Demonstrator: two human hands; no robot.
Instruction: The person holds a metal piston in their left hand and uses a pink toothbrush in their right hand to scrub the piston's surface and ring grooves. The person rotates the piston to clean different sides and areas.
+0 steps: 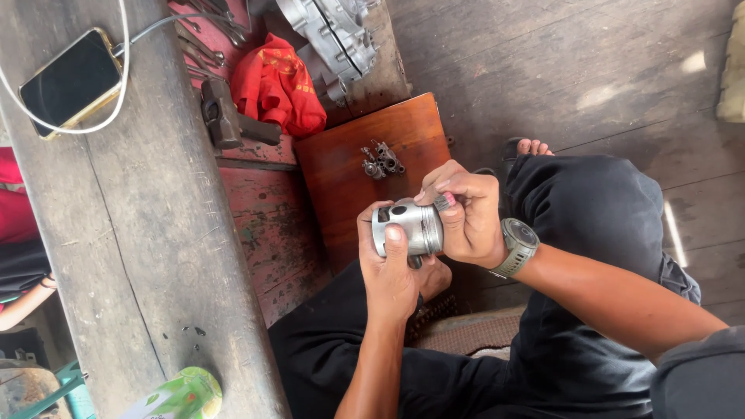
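Both hands' grip (423, 233) around piston (410, 225)

One head-worn view — looking steeply down, close over the lap.

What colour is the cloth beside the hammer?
Red, with some yellow marks; the cloth shows in the head view.

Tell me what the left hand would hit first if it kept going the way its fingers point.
The left hand points up the picture, wrapped around the metal piston. Straight beyond lies the brown wooden board, then the small metal parts on it. Depth is unclear; the board probably sits lower than the hand.
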